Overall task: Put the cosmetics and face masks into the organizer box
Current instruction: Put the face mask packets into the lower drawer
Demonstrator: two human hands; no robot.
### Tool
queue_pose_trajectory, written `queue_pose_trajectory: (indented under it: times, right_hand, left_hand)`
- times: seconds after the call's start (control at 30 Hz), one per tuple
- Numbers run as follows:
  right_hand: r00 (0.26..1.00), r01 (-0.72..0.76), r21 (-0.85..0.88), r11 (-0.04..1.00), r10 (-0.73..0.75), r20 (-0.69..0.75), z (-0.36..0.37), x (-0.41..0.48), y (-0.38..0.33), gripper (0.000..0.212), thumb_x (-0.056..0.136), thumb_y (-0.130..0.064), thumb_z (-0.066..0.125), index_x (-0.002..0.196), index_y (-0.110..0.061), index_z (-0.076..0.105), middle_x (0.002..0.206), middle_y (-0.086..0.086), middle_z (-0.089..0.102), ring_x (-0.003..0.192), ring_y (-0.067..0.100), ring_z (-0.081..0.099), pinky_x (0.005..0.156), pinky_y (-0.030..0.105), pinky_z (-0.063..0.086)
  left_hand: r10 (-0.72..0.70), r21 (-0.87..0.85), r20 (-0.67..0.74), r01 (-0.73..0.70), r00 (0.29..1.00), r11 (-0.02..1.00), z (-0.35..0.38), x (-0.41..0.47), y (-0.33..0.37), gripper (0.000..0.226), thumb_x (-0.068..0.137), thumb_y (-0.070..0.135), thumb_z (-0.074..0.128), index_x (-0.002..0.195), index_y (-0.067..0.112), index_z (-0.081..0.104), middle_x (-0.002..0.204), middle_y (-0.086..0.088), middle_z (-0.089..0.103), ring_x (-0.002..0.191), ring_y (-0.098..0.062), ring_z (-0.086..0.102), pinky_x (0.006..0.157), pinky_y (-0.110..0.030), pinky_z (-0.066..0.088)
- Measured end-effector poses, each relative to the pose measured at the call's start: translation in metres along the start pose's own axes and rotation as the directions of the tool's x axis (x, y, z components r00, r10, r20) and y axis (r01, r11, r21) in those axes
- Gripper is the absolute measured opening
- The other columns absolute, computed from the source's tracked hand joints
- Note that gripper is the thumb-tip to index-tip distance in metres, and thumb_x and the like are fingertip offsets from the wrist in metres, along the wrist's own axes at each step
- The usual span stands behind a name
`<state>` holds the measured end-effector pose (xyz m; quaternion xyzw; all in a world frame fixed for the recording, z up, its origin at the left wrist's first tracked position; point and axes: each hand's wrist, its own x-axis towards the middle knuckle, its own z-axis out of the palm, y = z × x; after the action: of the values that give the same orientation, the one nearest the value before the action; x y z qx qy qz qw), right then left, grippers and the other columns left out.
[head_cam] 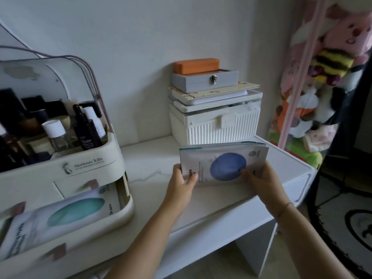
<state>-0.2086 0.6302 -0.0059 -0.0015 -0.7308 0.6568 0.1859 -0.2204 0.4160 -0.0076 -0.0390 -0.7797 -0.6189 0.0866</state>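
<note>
A stack of face mask packets (223,160), the top one white with a blue circle, stands on edge on the white table (153,168). My left hand (181,182) grips its left side and my right hand (259,180) grips its right side. At the left sits the cream organizer box (88,164) with its clear lid raised. Its top tray holds several cosmetic bottles (54,133). Its lower drawer (124,212) is pulled out and holds a mask packet with a teal circle (76,212).
A ribbed white storage box (217,125) stands against the back wall, stacked with a flat board, a grey latched case (205,80) and an orange block (196,65). Plush toys (330,77) hang at the right, beyond the table's edge.
</note>
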Motion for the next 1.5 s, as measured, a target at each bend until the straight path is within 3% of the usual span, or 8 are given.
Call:
queue_pose_trajectory:
  times: [0.2, 0.3, 0.53, 0.83, 0.93, 1.1, 1.3, 1.5]
  right_hand:
    - [0.999, 0.041, -0.031, 0.999, -0.041, -0.006, 0.032, -0.036, -0.027, 0.013, 0.093, -0.012, 0.053, 0.106, -0.016, 0.053, 0.096, 0.004, 0.061, 0.089, 0.024, 0.059, 0.079, 0.042, 0.053]
    - [0.996, 0.088, -0.089, 0.992, -0.089, -0.006, 0.069, -0.058, -0.053, 0.022, 0.092, -0.021, 0.055, 0.113, -0.020, 0.048, 0.096, -0.005, 0.059, 0.086, 0.012, 0.060, 0.061, 0.019, 0.051]
    - [0.986, 0.092, -0.121, 0.988, -0.074, 0.147, 0.196, -0.120, -0.086, 0.048, 0.087, -0.023, 0.063, 0.131, -0.020, 0.042, 0.112, -0.010, 0.050, 0.087, 0.001, 0.052, 0.066, 0.005, 0.039]
    - [0.912, 0.307, -0.486, 0.818, -0.106, 0.397, 0.251, -0.131, -0.099, 0.032, 0.089, -0.021, 0.048, 0.059, -0.014, 0.056, 0.082, 0.011, 0.056, 0.058, 0.017, 0.047, 0.051, 0.020, 0.034]
    - [0.913, 0.288, -0.560, 0.777, -0.045, 0.406, 0.259, -0.121, -0.103, 0.034, 0.091, -0.030, 0.046, 0.070, -0.010, 0.065, 0.089, 0.012, 0.063, 0.076, 0.029, 0.058, 0.075, 0.037, 0.050]
    - [0.875, 0.446, -0.681, 0.581, -0.124, 0.468, 0.261, -0.116, -0.101, 0.040, 0.097, -0.049, 0.033, 0.100, -0.032, 0.069, 0.112, 0.000, 0.058, 0.108, 0.022, 0.046, 0.087, 0.034, 0.028]
    - [0.752, 0.515, -0.356, 0.779, -0.211, 0.625, 0.227, -0.126, -0.084, 0.056, 0.078, -0.065, 0.041, 0.124, -0.037, 0.057, 0.143, -0.006, 0.041, 0.131, 0.016, 0.036, 0.110, 0.036, 0.024]
    - [0.766, 0.544, -0.325, 0.774, -0.300, 0.568, 0.232, -0.125, -0.073, 0.031, 0.085, -0.026, 0.067, 0.116, -0.023, 0.067, 0.130, -0.001, 0.056, 0.120, 0.019, 0.049, 0.104, 0.042, 0.039]
  left_hand:
    - [0.192, 0.114, -0.160, -0.175, 0.968, 0.978, -0.045, -0.042, 0.026, 0.015, 0.092, 0.024, 0.055, 0.105, 0.017, 0.050, 0.101, 0.005, 0.066, 0.086, 0.005, 0.062, 0.063, -0.002, 0.042]
    - [0.290, 0.153, -0.316, -0.253, 0.903, 0.955, -0.092, -0.072, 0.038, 0.030, 0.090, 0.022, 0.058, 0.120, 0.019, 0.053, 0.104, 0.013, 0.063, 0.094, 0.013, 0.058, 0.068, -0.001, 0.041]
    - [0.242, 0.381, -0.626, 0.020, 0.741, 0.924, -0.221, -0.141, 0.029, 0.042, 0.087, 0.021, 0.063, 0.128, 0.015, 0.054, 0.122, 0.005, 0.053, 0.109, -0.014, 0.055, 0.086, -0.020, 0.041]
    - [0.247, 0.574, -0.548, 0.146, 0.799, 0.805, -0.280, -0.156, 0.007, 0.017, 0.088, 0.010, 0.054, 0.088, 0.008, 0.071, 0.094, 0.010, 0.057, 0.084, -0.006, 0.050, 0.067, 0.005, 0.029]
    - [0.257, 0.641, -0.552, 0.207, 0.793, 0.739, -0.279, -0.146, 0.006, 0.030, 0.091, 0.019, 0.047, 0.063, 0.012, 0.056, 0.069, 0.009, 0.048, 0.066, -0.015, 0.046, 0.051, -0.010, 0.030]
    - [0.332, 0.814, -0.466, 0.250, 0.820, 0.525, -0.281, -0.140, 0.002, 0.054, 0.093, 0.049, 0.033, 0.069, 0.015, 0.068, 0.078, -0.004, 0.067, 0.080, -0.029, 0.053, 0.062, -0.032, 0.038]
    - [0.350, 0.687, -0.297, -0.056, 0.889, 0.725, -0.306, -0.155, -0.024, 0.069, 0.080, 0.073, 0.038, 0.109, 0.020, 0.070, 0.120, 0.007, 0.063, 0.113, -0.015, 0.055, 0.097, -0.034, 0.043]
    - [0.370, 0.534, -0.382, -0.125, 0.847, 0.837, -0.307, -0.155, -0.039, 0.029, 0.080, 0.033, 0.066, 0.106, 0.021, 0.071, 0.118, 0.010, 0.062, 0.115, -0.003, 0.050, 0.093, -0.002, 0.031]
